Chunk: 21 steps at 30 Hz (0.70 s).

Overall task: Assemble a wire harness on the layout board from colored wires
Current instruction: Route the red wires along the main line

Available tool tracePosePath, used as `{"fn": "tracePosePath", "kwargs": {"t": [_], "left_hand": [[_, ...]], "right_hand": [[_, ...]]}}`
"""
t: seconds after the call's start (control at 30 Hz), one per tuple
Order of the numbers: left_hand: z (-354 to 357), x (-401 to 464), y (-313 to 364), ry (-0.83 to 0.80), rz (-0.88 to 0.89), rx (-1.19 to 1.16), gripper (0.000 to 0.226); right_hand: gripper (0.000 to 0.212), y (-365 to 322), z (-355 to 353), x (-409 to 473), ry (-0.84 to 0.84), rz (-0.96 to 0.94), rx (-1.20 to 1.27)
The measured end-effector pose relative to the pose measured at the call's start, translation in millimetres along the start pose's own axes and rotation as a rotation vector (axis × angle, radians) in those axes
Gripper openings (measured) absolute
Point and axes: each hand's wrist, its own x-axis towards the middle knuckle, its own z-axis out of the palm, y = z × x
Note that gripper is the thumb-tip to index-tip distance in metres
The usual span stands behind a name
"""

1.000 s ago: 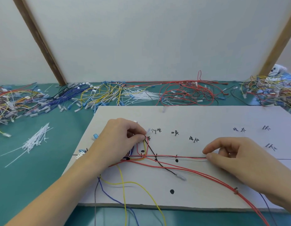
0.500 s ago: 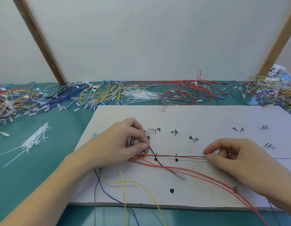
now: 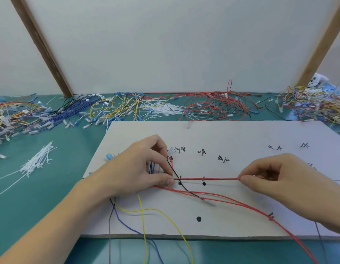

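A teal counter fills the lower half of the view, backed by a plain white wall panel framed by two slanted wooden struts. A white layout board lies flat at the counter's near edge, marked with black dots, short pins and handwritten labels.

The left hand rests on the board's left part, its grip clamped with thumb and fingers on a red wire where several wires bunch together. The right hand sits toward the board's right side, its grip pinched on the same red wire, which runs straight and taut between the two hands past two pins. More red wires sweep off the board's near right edge; a black wire crosses under the taut one. Yellow wires and a blue wire trail over the near edge.

Along the counter's far edge lie heaps of loose wires in blue, yellow, white and red. A bundle of white cable ties sits near the left edge.
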Motion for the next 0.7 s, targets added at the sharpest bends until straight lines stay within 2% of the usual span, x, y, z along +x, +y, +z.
{"fn": "tracePosePath", "kwargs": {"t": [0.13,0.33,0.47,0.6,0.7], "left_hand": [[5,1,5,-0.001,-0.012,-0.078,0.011],[7,2,4,0.008,-0.038,-0.126,0.014],[7,2,2,0.060,-0.056,-0.088,0.021],[5,2,-2,0.086,-0.039,-0.003,0.032],[6,0,-4,0.094,-0.053,0.048,0.034]], "right_hand": [[0.007,-5,-5,5,-0.090,0.082,-0.080],[0.014,-22,-13,25,-0.101,0.159,-0.152],[0.022,-30,-19,41,-0.107,0.206,-0.257],[0.022,-29,-19,45,-0.220,0.222,-0.329],[0.024,-24,-21,43,-0.285,0.203,-0.289]]}}
